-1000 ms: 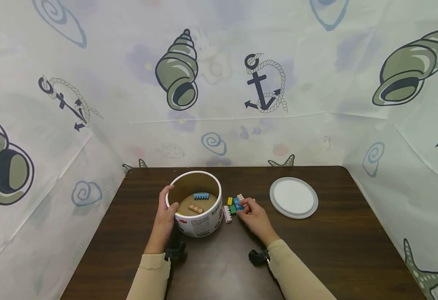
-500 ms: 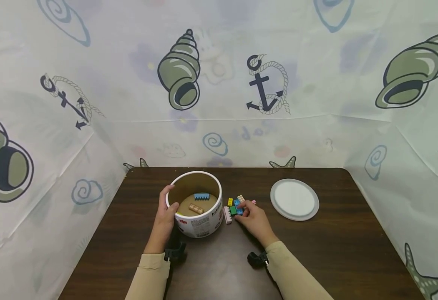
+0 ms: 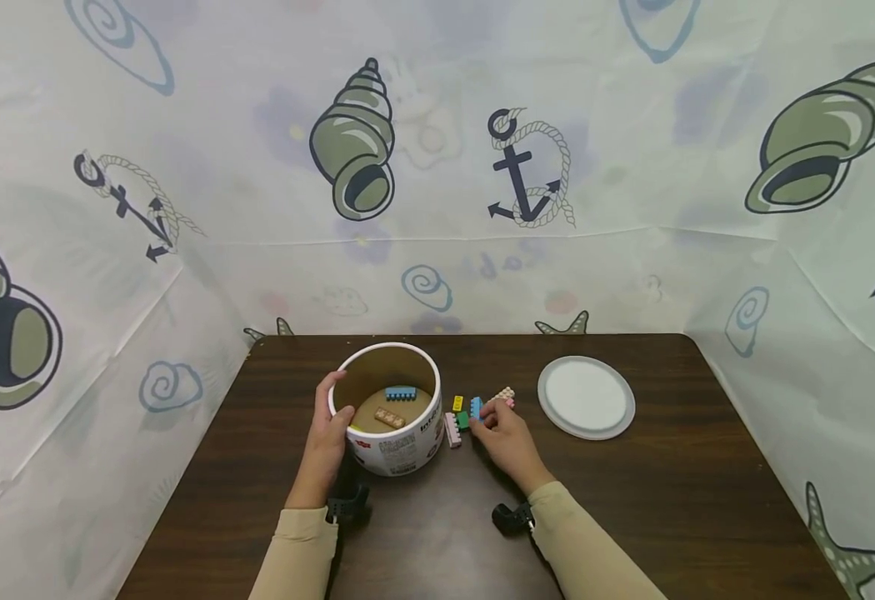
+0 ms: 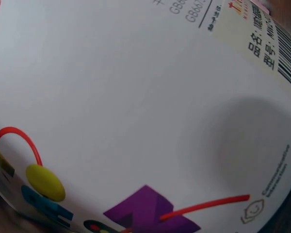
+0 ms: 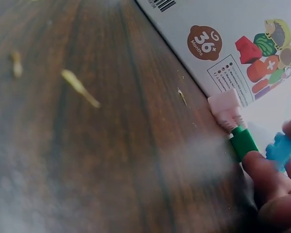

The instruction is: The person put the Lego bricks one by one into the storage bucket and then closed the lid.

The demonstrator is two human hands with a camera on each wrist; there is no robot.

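Note:
My left hand (image 3: pixel 325 442) grips the near-left rim of a round white tub (image 3: pixel 406 458), thumb over the edge. A light blue toy brick (image 3: pixel 401 393) and a tan brick (image 3: pixel 390 417) lie on its floor. My right hand (image 3: pixel 511 442) pinches a blue toy brick (image 3: pixel 476 407) beside the tub; in the right wrist view that blue brick (image 5: pixel 281 150) is between thumb and fingers. Close by are a green brick (image 3: pixel 462 420), a pale pink brick (image 3: pixel 452 430), a yellow brick (image 3: pixel 457 403) and cream and pink bricks (image 3: pixel 506 394), partly hidden by the hand.
A round white lid (image 3: pixel 587 397) lies flat on the dark wooden table (image 3: pixel 670 492), right of the bricks. Printed cloth (image 3: pixel 437 167) hangs around the table's back and sides. The tub's printed wall (image 4: pixel 136 97) fills the left wrist view.
The right fingers now pinch the blue brick, which stands clearer of the green one. The cream brick has shifted right, next to the pink one. The left hand and tub stay put.

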